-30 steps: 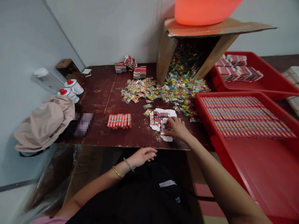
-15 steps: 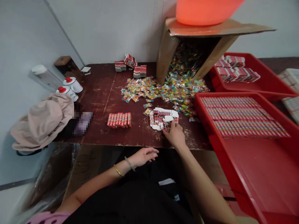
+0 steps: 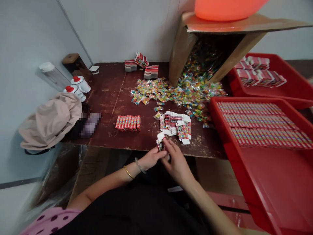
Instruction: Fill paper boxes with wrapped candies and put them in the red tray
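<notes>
Between my two hands, at the table's front edge, is a small printed candy box (image 3: 160,138) with a white flap standing up. My left hand (image 3: 152,158) grips its lower left side. The fingers of my right hand (image 3: 174,156) close on its right side and partly cover it. Just beyond lies a spread pile of flattened candy boxes (image 3: 174,121), printed red with white flaps. To the left, a row of several upright filled-out red boxes (image 3: 127,123) stands together. Small wrapped candies (image 3: 156,89) are heaped behind the pile.
A cardboard carton (image 3: 177,55) on its side spills candies; an orange tub (image 3: 227,9) sits on top. On the right, a red tray (image 3: 264,176) holds rows of boxes, with another red tray (image 3: 295,78) behind. Lidded mugs (image 3: 83,85) and a beige cloth bag (image 3: 51,120) stand left.
My right hand has drawn one box from the pile back toward my body. My left hand has come up to meet it, and both now hold the box. The view has shifted slightly.
</notes>
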{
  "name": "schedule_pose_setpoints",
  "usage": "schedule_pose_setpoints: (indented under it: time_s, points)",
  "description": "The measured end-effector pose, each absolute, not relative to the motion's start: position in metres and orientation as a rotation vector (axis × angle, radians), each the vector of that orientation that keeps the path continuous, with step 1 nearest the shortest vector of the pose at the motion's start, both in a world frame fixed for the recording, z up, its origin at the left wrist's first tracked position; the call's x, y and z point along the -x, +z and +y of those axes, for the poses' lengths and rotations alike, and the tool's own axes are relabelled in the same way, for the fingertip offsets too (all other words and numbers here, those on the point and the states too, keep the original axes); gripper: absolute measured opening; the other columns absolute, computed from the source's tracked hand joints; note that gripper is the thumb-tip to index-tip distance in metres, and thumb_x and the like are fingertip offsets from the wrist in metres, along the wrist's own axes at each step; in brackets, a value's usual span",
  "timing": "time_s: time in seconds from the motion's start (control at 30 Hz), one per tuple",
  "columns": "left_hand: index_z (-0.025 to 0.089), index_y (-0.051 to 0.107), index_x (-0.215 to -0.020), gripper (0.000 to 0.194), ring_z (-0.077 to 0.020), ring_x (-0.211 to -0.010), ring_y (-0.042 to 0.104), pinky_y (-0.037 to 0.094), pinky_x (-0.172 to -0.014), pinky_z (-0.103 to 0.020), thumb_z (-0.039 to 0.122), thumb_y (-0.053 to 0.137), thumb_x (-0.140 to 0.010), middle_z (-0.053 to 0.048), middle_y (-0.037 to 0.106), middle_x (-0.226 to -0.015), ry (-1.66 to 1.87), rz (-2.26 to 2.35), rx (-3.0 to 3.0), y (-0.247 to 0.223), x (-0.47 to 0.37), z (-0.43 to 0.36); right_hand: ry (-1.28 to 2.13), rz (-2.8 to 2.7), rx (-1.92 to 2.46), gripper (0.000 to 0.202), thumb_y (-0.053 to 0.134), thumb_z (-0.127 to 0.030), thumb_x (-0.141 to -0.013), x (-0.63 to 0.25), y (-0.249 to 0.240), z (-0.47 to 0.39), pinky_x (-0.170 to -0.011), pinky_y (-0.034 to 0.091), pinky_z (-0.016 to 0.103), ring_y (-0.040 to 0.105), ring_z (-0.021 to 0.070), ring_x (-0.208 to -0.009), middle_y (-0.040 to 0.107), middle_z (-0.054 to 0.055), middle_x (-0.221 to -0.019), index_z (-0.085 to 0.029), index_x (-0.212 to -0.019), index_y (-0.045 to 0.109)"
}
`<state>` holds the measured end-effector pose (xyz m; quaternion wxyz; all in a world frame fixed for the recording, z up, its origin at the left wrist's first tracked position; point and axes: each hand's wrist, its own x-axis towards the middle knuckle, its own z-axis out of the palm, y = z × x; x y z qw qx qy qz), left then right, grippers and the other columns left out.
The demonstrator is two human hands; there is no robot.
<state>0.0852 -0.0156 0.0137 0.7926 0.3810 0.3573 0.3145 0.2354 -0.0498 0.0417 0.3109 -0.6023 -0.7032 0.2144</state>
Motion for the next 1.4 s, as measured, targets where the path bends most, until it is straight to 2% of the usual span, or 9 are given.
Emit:
schedule_pose_setpoints:
  time_s: [0.13,0.23,0.33,0.5,0.7,0.87,1.13,1.27,1.4]
  points:
    - [0.012,0.064,-0.088,0.024,-0.0103,-0.062,0.049,0.040,-0.063,-0.025,0.024,0.061,-0.068,-0.001,0.062,-0.073,0.562,0.816,-0.750,0.011,-0.075,-0.021,0.473,-2.075,1.508,0.061,0.064,-0.036,-0.081,-0.227,0.048,-0.062,-0.099,0.039,0.054,0.039,0.0337,-0.127,0.038,0.014,-0.143,-0.028,-0.137,0.042]
    - [0.012,0.062,-0.077,0.018,-0.0099,-0.060,0.048,0.038,-0.061,-0.024,0.020,0.060,-0.061,0.001,0.058,-0.067,0.474,0.806,-0.746,0.017,-0.066,-0.024,0.531,-2.088,1.415,0.044,0.062,-0.033,-0.083,-0.237,0.051,-0.057,-0.102,0.037,0.052,0.036,0.0306,-0.130,0.038,0.010,-0.144,-0.029,-0.125,0.051]
    - [0.013,0.061,-0.076,0.018,-0.0107,-0.062,0.050,0.040,-0.064,-0.024,0.019,0.061,-0.059,0.001,0.057,-0.066,0.467,0.804,-0.717,0.028,-0.063,-0.024,0.580,-1.996,1.412,0.022,0.059,-0.024,-0.084,-0.238,0.052,-0.052,-0.103,0.037,0.050,0.037,0.0285,-0.130,0.039,0.009,-0.142,-0.026,-0.105,0.057]
    - [0.013,0.061,-0.078,0.019,-0.0104,-0.063,0.051,0.039,-0.064,-0.024,0.014,0.057,-0.059,0.000,0.059,-0.067,0.358,0.708,-0.870,0.041,-0.060,-0.017,0.756,-1.882,1.351,0.020,0.061,-0.021,-0.080,-0.230,0.053,-0.048,-0.103,0.036,0.051,0.040,0.0274,-0.130,0.044,0.010,-0.140,-0.025,-0.099,0.055]
    - [0.015,0.053,-0.063,0.005,-0.0082,-0.053,0.045,0.033,-0.054,-0.022,0.013,0.052,-0.058,0.002,0.053,-0.056,0.277,0.707,-0.943,0.035,-0.061,-0.020,0.870,-1.927,1.306,0.017,0.064,-0.022,-0.078,-0.234,0.051,-0.044,-0.104,0.033,0.051,0.036,0.0276,-0.133,0.052,0.008,-0.136,-0.021,-0.068,0.050]
    - [0.015,0.053,-0.069,0.010,-0.0082,-0.051,0.049,0.036,-0.053,-0.022,0.017,0.058,-0.060,0.002,0.055,-0.057,0.298,0.755,-0.823,0.027,-0.059,-0.025,0.807,-2.113,1.335,0.005,0.061,-0.024,-0.082,-0.233,0.048,-0.045,-0.108,0.025,0.057,0.031,0.0286,-0.137,0.047,0.007,-0.142,-0.023,-0.086,0.065]
    - [0.012,0.063,-0.082,0.040,-0.0159,-0.062,0.061,0.047,-0.062,-0.030,0.041,0.079,-0.060,-0.006,0.066,-0.074,-0.003,0.430,-0.799,0.031,-0.042,-0.016,1.482,-1.988,1.087,0.021,0.060,-0.040,-0.085,-0.245,0.063,-0.039,-0.106,0.036,0.047,0.041,0.0269,-0.132,0.043,0.004,-0.143,-0.022,-0.081,0.070]
    - [0.012,0.058,-0.074,0.048,-0.0116,-0.050,0.055,0.041,-0.051,-0.025,0.052,0.078,-0.058,-0.002,0.059,-0.061,0.347,0.785,-0.849,0.016,-0.052,-0.028,1.391,-1.719,1.235,0.023,0.055,-0.040,-0.087,-0.239,0.055,-0.049,-0.095,0.045,0.040,0.059,0.0233,-0.106,0.063,0.008,-0.113,-0.020,-0.082,0.066]
    - [0.012,0.053,-0.064,0.046,-0.0075,-0.051,0.047,0.037,-0.051,-0.022,0.054,0.071,-0.066,0.001,0.052,-0.058,0.588,1.037,-1.037,0.008,-0.062,-0.036,1.306,-1.491,1.374,0.020,0.049,-0.037,-0.091,-0.227,0.037,-0.067,-0.079,0.050,0.032,0.062,0.0189,-0.084,0.066,0.003,-0.089,-0.021,-0.096,0.059]
